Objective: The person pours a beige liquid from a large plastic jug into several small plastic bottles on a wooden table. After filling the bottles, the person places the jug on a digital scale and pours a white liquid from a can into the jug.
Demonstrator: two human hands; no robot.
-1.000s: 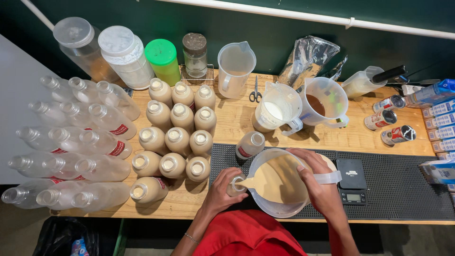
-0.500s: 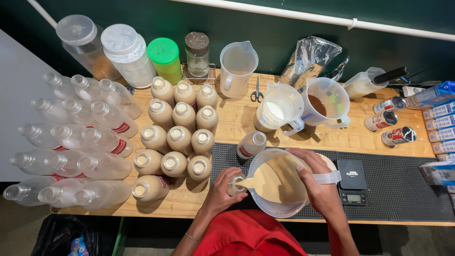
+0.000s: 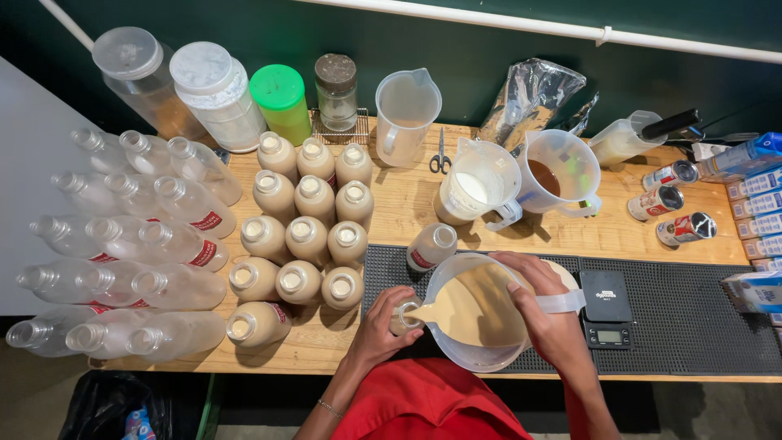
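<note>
Nothing moved; right hand (image 3: 547, 314) gripping tilted jug (image 3: 476, 314), left hand (image 3: 383, 326) clasping bottle (image 3: 405, 316), beige liquid

Blue-white cartons (image 3: 757, 195) far right; grey scale screen (image 3: 608, 336) beside the jug.

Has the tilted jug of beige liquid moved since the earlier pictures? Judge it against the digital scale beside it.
No. The tilted jug sits just left of the digital scale as before, its spout over the small bottle.

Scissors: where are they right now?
In the head view, the scissors lie flat on the wooden table, toward the back, between the empty clear jug and the milk jug.
</note>
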